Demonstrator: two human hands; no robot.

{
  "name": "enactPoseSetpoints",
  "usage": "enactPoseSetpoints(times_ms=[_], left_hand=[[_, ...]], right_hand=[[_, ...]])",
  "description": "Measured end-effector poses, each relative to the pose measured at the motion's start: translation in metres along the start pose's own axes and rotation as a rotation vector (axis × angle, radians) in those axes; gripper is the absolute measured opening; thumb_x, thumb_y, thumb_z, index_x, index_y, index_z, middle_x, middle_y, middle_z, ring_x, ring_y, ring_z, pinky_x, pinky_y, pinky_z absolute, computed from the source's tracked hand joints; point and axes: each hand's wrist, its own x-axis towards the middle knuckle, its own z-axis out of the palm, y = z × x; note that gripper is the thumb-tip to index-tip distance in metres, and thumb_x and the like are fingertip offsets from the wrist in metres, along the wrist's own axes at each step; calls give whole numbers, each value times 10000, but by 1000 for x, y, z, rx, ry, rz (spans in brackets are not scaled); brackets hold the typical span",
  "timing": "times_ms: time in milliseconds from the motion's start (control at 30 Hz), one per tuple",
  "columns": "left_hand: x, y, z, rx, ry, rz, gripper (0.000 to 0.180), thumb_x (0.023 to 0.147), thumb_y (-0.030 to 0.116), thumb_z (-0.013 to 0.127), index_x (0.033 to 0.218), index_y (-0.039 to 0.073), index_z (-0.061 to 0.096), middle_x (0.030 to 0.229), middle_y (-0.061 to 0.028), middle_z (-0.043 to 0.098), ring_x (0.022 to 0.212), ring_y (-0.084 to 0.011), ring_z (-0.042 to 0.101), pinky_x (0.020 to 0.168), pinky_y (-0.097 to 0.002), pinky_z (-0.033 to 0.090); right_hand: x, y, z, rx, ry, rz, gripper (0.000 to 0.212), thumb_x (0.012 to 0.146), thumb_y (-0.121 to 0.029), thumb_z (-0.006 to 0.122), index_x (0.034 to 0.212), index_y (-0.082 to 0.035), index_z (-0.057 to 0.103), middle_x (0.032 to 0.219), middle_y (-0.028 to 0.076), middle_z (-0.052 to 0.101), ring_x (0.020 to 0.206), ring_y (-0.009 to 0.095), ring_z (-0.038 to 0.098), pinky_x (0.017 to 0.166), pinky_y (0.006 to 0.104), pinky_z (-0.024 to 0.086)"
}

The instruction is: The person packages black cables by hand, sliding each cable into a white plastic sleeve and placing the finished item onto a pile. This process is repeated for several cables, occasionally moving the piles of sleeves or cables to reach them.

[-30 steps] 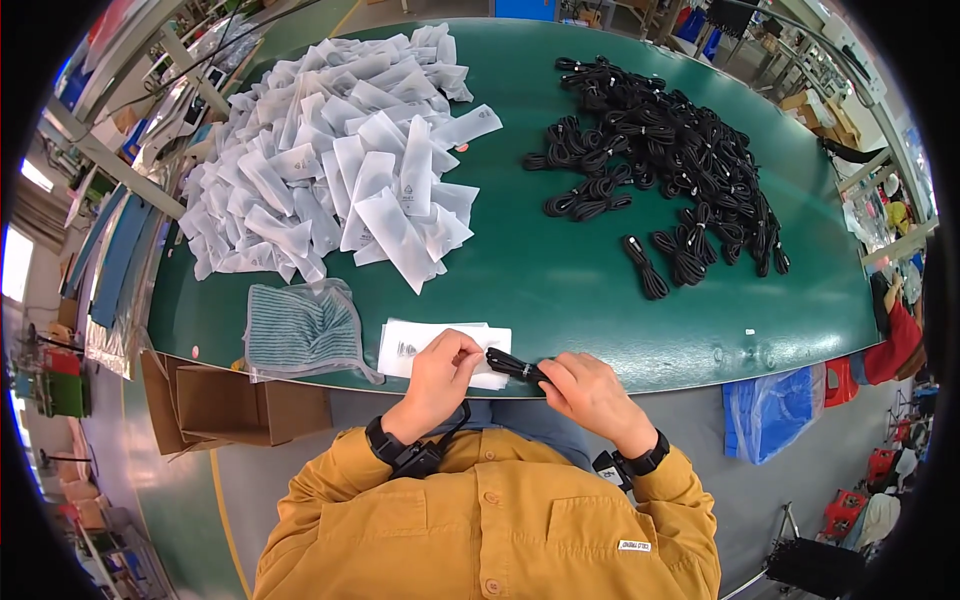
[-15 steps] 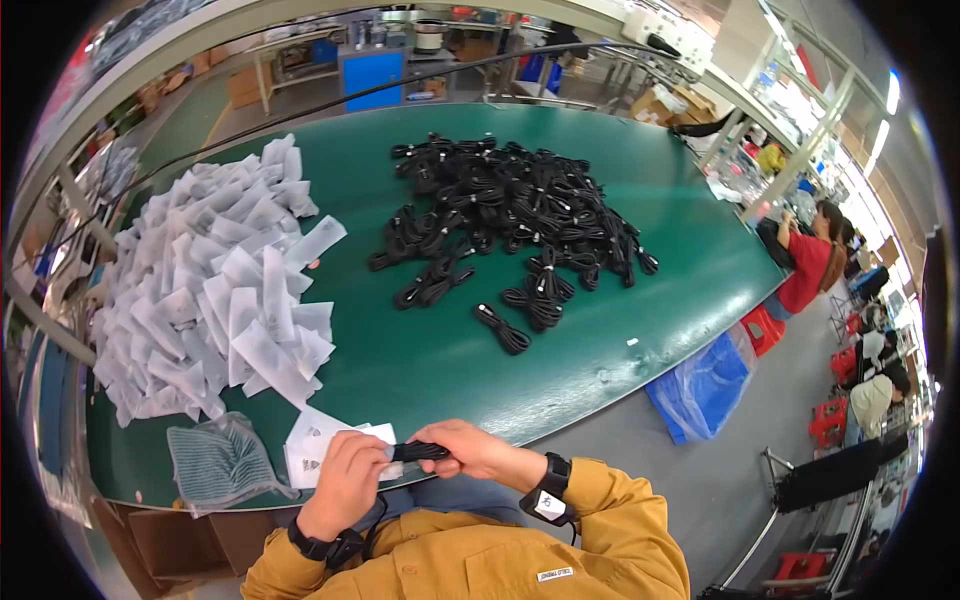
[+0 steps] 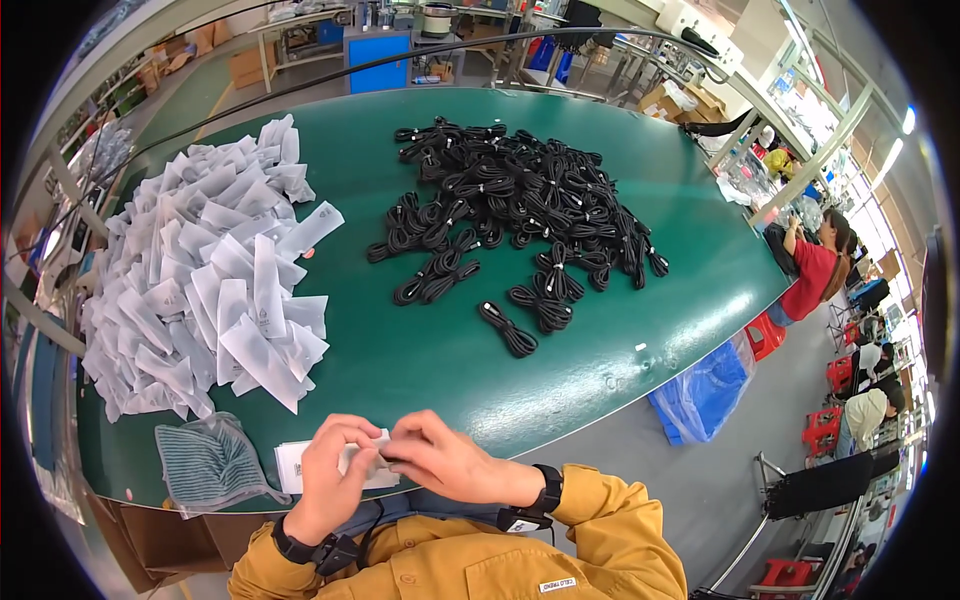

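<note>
At the near table edge, my left hand (image 3: 332, 472) and my right hand (image 3: 442, 460) are close together, fingers bent and pinched. Between them is a small pale bag (image 3: 381, 440), mostly hidden by the fingers; whether a cable is inside cannot be seen. Under and beside my left hand lies a stack of flat white bags (image 3: 288, 466). Beyond, to the left, filled frosted white bags (image 3: 180, 290) form a large heap. Coiled black cables (image 3: 530, 200) are piled mid-table, and one tied cable bundle (image 3: 508, 330) lies apart, nearer to me.
A striped cloth in a clear bag (image 3: 212, 462) lies left of the stack on the green table (image 3: 420, 350). A black cord (image 3: 480, 42) spans the far side. Blue plastic sheeting (image 3: 705, 390) hangs past the right edge. A person in red (image 3: 808, 270) sits at far right.
The black cable that showed between my hands is out of sight. My right hand has moved slightly left, closer to my left hand, and its fingers now pinch the bag.
</note>
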Motion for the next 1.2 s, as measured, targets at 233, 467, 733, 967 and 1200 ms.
enactPoseSetpoints(times_ms=[233, 467, 733, 967, 1200], left_hand=[[34, 9, -22, -550, 15, -187, 129, 993, 145, 586, 939, 30, 571, 1033, -81, 643, 1072, -171, 601, 891, -321, 492], [83, -44, -114, -610, 340, -163, 172, 1048, 199, 493, 1038, 32, 534, 1102, -119, 658, 1004, -185, 645, 874, -361, 539], [101, -58, -143, -751, 302, -265, 218, 1056, 209, 470, 1135, 22, 549, 1202, -116, 638, 1082, -165, 617, 901, -368, 530], [76, -97, -148, 680, 714, 147, 376, 998, 124, 510, 1351, -6, 511, 1384, -109, 571, 1295, -278, 515, 1062, -411, 419], [-21, -51, -11, 358, -38, 131, 331, 766, 17, 757, 1082, 31, 660, 1094, -134, 608, 1032, -322, 592, 873, -383, 506]], right_hand=[[25, -3, -15, 92, 89, 75, 358, 784, -10, 762, 1118, -56, 642, 1139, 149, 554, 934, 287, 650, 710, 332, 569], [32, 77, -75, -715, 280, 233, 323, 793, -85, 744, 1096, -57, 638, 1036, 140, 590, 937, 328, 598, 762, 439, 513], [-22, 131, -84, -1007, -105, 585, 316, 801, -106, 710, 1081, -5, 605, 1028, 161, 570, 966, 346, 567, 750, 427, 497], [-39, 123, -55, -880, 42, 376, 300, 805, -60, 648, 1089, 28, 605, 889, 164, 579, 833, 347, 607, 680, 446, 526], [-31, 73, -44, -597, 41, 458, 447, 856, -17, 600, 1299, 4, 549, 901, 193, 603, 750, 389, 615, 663, 466, 521]])
